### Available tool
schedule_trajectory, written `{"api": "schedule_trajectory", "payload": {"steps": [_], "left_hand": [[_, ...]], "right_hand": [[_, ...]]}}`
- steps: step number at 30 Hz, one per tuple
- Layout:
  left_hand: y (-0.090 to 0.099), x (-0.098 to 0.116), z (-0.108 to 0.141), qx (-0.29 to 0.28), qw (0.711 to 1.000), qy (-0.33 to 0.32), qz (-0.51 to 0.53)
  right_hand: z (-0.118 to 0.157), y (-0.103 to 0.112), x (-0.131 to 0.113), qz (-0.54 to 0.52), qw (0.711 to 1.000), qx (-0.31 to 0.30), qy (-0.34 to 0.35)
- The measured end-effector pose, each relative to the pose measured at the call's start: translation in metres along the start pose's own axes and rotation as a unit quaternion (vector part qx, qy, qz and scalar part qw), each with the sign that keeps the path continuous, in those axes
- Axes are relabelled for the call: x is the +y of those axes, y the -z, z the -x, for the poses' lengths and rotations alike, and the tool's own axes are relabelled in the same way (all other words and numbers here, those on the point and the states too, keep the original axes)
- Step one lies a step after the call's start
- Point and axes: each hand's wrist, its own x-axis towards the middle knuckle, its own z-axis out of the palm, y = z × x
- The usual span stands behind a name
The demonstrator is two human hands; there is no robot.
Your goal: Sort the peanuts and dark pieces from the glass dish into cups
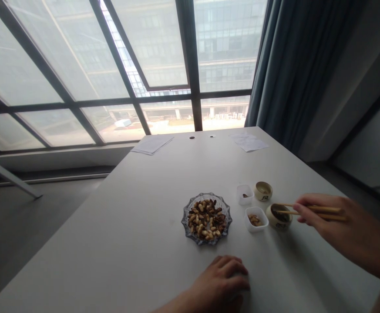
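Observation:
My right hand is closed round a pair of wooden chopsticks. The chopsticks point left, and their tips reach over the mouth of a small cream ceramic bowl with a dark mark on its side. What lies in that bowl is too dim to make out. On the near part of the table rests my left hand, loosely curled, fingers together, with nothing visible in it. Just beyond it stands a scalloped glass dish of peanuts in their shells and darker brown pieces.
Left of the bowl stands a square white plastic cup with brownish pieces. Behind are another plastic cup with a dark piece and a second ceramic bowl. Papers and a further sheet lie at the white table's far end.

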Motion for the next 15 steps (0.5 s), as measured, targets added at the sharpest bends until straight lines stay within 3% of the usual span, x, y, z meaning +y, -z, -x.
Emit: {"api": "schedule_trajectory", "payload": {"steps": [2, 4, 8, 12, 15], "left_hand": [[0.001, 0.001, 0.0, -0.008, 1.0, 0.005, -0.001], [0.001, 0.001, 0.0, -0.009, 1.0, 0.007, 0.003], [0.002, 0.002, 0.0, -0.002, 1.0, 0.007, 0.008], [0.001, 0.002, -0.001, 0.006, 1.0, 0.005, 0.004], [0.001, 0.001, -0.001, -0.006, 1.0, 0.003, -0.008]], "right_hand": [[0.002, 0.002, 0.001, 0.045, 0.999, -0.026, -0.008], [0.002, 0.0, -0.001, 0.053, 0.998, -0.009, -0.024], [-0.001, -0.019, -0.018, -0.062, 0.996, 0.019, -0.056], [-0.01, -0.055, -0.043, -0.178, 0.981, -0.08, -0.003], [-0.017, -0.083, -0.053, -0.169, 0.974, -0.137, 0.058]]}}
